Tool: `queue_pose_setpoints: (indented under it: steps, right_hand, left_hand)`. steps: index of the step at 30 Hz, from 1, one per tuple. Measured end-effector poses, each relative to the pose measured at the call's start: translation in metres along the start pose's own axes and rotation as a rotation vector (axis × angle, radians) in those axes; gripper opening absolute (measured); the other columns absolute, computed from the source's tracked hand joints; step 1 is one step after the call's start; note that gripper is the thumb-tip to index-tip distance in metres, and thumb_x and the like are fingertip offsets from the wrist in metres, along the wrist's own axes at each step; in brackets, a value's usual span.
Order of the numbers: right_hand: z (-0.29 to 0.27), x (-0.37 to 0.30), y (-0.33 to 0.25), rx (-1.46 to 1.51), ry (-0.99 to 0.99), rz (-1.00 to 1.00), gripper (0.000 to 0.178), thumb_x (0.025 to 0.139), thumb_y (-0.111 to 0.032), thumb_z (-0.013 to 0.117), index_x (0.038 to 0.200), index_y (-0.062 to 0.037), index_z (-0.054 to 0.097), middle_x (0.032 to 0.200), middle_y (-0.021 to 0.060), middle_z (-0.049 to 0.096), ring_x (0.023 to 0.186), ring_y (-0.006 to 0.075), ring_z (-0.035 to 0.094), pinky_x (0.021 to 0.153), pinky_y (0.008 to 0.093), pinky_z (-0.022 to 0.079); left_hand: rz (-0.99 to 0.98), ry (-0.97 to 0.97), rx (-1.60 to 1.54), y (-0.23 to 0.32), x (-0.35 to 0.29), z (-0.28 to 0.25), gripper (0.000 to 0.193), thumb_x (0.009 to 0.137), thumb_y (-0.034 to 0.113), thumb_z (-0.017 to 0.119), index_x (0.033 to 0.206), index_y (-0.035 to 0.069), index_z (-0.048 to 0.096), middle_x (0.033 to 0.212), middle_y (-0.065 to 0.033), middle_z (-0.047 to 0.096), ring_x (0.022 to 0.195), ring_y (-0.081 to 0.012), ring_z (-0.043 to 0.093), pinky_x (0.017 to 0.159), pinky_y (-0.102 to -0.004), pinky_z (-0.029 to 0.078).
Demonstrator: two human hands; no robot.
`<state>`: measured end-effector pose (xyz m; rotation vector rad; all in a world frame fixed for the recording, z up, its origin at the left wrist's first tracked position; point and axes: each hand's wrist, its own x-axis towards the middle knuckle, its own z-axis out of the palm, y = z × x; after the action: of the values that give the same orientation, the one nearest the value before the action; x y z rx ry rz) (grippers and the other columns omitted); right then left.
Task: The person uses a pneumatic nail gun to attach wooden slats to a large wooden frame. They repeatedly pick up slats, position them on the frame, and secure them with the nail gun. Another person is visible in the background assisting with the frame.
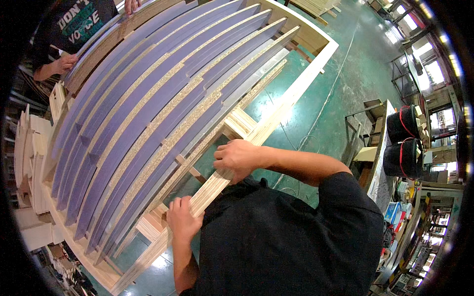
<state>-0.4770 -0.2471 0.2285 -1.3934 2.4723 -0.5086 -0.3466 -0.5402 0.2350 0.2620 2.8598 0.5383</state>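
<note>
A large wooden frame holds several long upright particleboard panels [148, 123] with purple-grey faces, set in a row. Along its near side runs a pale plywood rail [291, 93]. My right hand [240, 159] is closed over this rail near its middle, fingers bent over the far edge. Lower down to the left, my left hand [182, 217] grips the same rail, its fingers curled over the top. Just beyond the rail sit a layered plywood block [240, 122] near my right hand and another wooden block [151, 224] beside my left hand. The undersides of both hands are hidden.
Across the frame, a co-worker in a black printed shirt [81, 22] holds the far board [91, 66]. Stacked wood pieces [37, 148] stand at left. To the right, black buckets [402, 159] with red bands sit on a bench. Cables lie on the green floor [326, 113].
</note>
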Motion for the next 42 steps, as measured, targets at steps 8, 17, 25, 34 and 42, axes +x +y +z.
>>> queue_pose_setpoints:
  steps: [8, 17, 25, 34, 42]
  right_hand:
    - [0.001, 0.001, 0.0, -0.022, -0.035, 0.042, 0.059, 0.062, -0.047, 0.087, 0.105, -0.0117, 0.068, 0.101, 0.0072, 0.062, 0.1, 0.0301, 0.063, 0.077, 0.0468, 0.055]
    - [-0.009, 0.007, -0.005, -0.043, -0.117, 0.076, 0.062, 0.063, -0.049, 0.086, 0.108, -0.0112, 0.066, 0.103, 0.0077, 0.063, 0.104, 0.0309, 0.063, 0.081, 0.0469, 0.056]
    - [-0.057, 0.055, 0.009, -0.121, 0.5, -0.039, 0.081, 0.072, -0.04, 0.086, 0.142, -0.012, 0.055, 0.137, 0.0191, 0.053, 0.127, 0.0404, 0.051, 0.106, 0.0546, 0.041]
    - [-0.191, 0.187, 0.113, -0.782, 0.233, 0.347, 0.04, 0.088, -0.024, 0.071, 0.125, -0.0142, 0.063, 0.122, 0.0147, 0.069, 0.123, 0.0332, 0.064, 0.11, 0.0625, 0.042]
    - [-0.197, 0.152, 0.065, -0.57, 0.126, 0.291, 0.021, 0.094, -0.022, 0.065, 0.107, -0.0049, 0.063, 0.099, 0.0212, 0.071, 0.097, 0.0438, 0.069, 0.082, 0.0537, 0.055]
  left_hand:
    - [-0.036, -0.042, -0.002, 0.004, 0.003, 0.0, 0.06, 0.065, 0.026, 0.088, 0.116, 0.01, 0.061, 0.111, -0.0127, 0.06, 0.108, -0.0377, 0.059, 0.088, -0.0501, 0.051]
    - [-0.033, -0.013, -0.011, 0.001, 0.0, 0.002, 0.058, 0.067, 0.028, 0.087, 0.119, 0.012, 0.065, 0.113, -0.0075, 0.062, 0.111, -0.0319, 0.06, 0.09, -0.0472, 0.051]
    - [-0.021, 0.014, -0.027, -0.002, -0.005, -0.003, 0.056, 0.069, 0.027, 0.085, 0.119, 0.014, 0.064, 0.115, -0.0081, 0.062, 0.112, -0.0329, 0.06, 0.091, -0.0477, 0.051]
    - [-0.048, 0.013, -0.031, -0.008, -0.01, 0.007, 0.061, 0.07, 0.03, 0.084, 0.125, 0.014, 0.063, 0.123, -0.0107, 0.064, 0.12, -0.0333, 0.06, 0.096, -0.0488, 0.051]
    - [-0.026, 0.088, -0.255, -0.007, -0.021, -0.001, 0.064, 0.073, 0.034, 0.086, 0.127, 0.011, 0.061, 0.128, -0.0119, 0.058, 0.122, -0.0359, 0.059, 0.1, -0.0516, 0.048]
